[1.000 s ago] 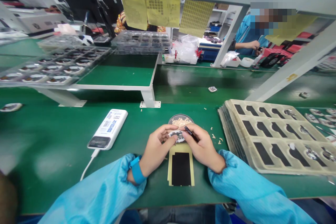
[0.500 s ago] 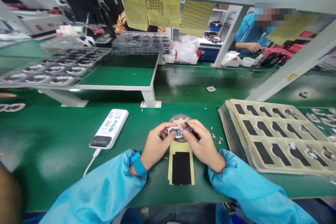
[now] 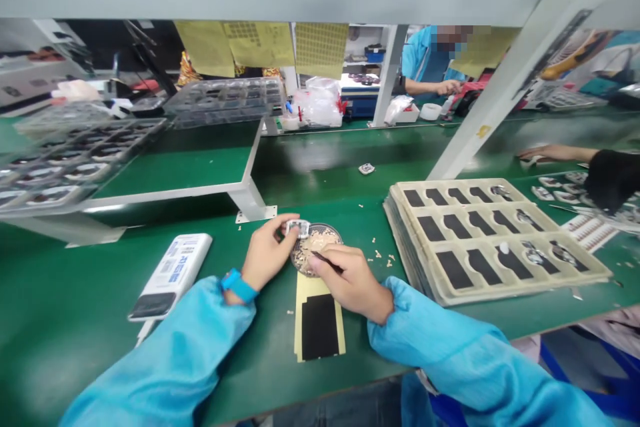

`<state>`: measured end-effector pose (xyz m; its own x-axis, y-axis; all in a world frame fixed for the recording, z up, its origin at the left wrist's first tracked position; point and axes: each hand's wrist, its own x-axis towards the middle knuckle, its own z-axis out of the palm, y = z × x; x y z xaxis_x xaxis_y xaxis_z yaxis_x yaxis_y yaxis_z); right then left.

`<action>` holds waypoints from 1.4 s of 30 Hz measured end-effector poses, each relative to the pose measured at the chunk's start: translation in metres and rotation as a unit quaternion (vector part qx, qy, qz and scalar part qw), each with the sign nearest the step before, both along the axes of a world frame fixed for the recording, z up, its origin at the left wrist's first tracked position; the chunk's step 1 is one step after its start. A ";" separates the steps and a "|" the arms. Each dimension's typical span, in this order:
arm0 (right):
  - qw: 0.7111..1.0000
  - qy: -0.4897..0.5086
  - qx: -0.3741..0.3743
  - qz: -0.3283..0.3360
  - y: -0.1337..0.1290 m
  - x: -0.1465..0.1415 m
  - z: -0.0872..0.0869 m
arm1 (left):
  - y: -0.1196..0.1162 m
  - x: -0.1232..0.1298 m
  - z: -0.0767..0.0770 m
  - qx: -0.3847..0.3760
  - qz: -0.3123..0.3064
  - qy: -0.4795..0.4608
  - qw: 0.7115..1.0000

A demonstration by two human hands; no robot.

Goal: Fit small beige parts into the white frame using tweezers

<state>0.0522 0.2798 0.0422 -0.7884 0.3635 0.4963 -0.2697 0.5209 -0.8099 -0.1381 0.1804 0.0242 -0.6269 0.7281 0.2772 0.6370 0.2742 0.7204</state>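
Left hand fingers hold the white part at the round dish's far left edge; right hand fingers pinch the dark stick, tip over the pale bits.

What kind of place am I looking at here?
Probably a small-parts assembly workshop: green benchtop, moulded tray with black inserts, dish of tiny pieces, and the left hand holding a small white part.

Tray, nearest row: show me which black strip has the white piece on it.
The third black strip from the left; no other in that row carries a white piece.
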 end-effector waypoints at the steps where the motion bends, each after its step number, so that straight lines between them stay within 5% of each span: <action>1: 1.000 -0.003 -0.005 0.000 0.001 0.001 0.001 | 0.014 -0.010 0.004 -0.014 0.004 -0.005 1.000; 4: 0.999 0.004 -0.035 -0.003 0.004 0.002 0.004 | 0.066 -0.035 0.017 -0.039 0.016 0.023 0.999; 7: 0.997 0.009 -0.073 -0.025 0.007 0.000 0.005 | 0.122 -0.040 0.022 -0.131 0.017 0.161 0.978; 14: 0.995 0.013 -0.078 -0.061 0.015 -0.004 0.007 | 0.247 -0.013 0.001 -0.174 -0.090 0.131 0.972; 17: 0.998 0.001 -0.047 -0.051 0.015 -0.002 0.006 | 0.276 -0.011 -0.006 -0.160 -0.089 0.086 0.979; 20: 0.996 -0.013 -0.086 -0.034 0.014 -0.003 0.002 | 0.279 -0.017 -0.004 -0.134 -0.097 0.028 0.986; 24: 0.962 -0.052 -0.267 -0.027 0.013 -0.009 -0.004 | 0.244 -0.022 0.013 -0.102 -0.129 -0.094 0.982; 27: 0.913 -0.043 -0.406 0.001 0.012 -0.012 -0.004 | 0.185 -0.018 0.032 -0.072 -0.146 -0.212 0.964; 29: 0.902 -0.020 -0.430 0.026 0.011 -0.011 -0.002 | 0.135 -0.013 0.044 -0.052 -0.146 -0.275 0.949; 31: 0.909 -0.007 -0.416 0.038 0.009 -0.009 0.000 | 0.083 -0.007 0.053 -0.033 -0.135 -0.334 0.932; 35: 0.947 0.008 -0.321 0.014 0.005 -0.008 0.001 | -0.002 0.006 0.050 0.041 -0.094 -0.540 0.835; 38: 0.974 0.018 -0.225 -0.013 0.002 -0.009 -0.003 | -0.038 0.013 0.036 0.054 -0.070 -0.510 0.856; 42: 0.996 0.020 -0.079 -0.023 -0.002 -0.008 -0.007 | -0.054 0.019 0.020 0.017 -0.090 -0.416 0.905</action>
